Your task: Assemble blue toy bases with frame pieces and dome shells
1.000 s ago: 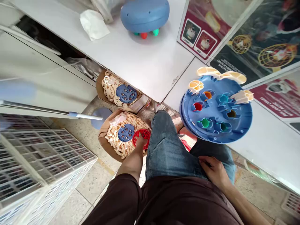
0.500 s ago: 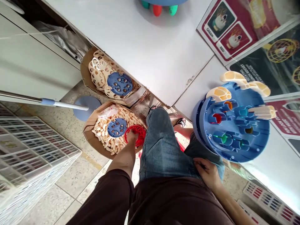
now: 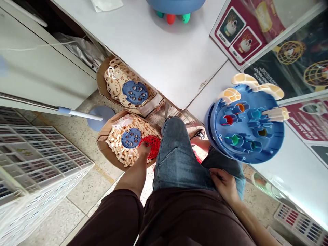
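Head view: left hand (image 3: 145, 151) clamped on a red plastic ring (image 3: 155, 143) at the cardboard tray (image 3: 103, 150), right hand (image 3: 224, 184) lying open and free on the jeans (image 3: 176, 160).

Compared with a moment ago, the left hand (image 3: 145, 149) sits further toward the left edge of the red perforated disc (image 3: 151, 146), leaving more of the disc showing. The view has swung, pushing the white tissue (image 3: 106, 4) almost out at the top.
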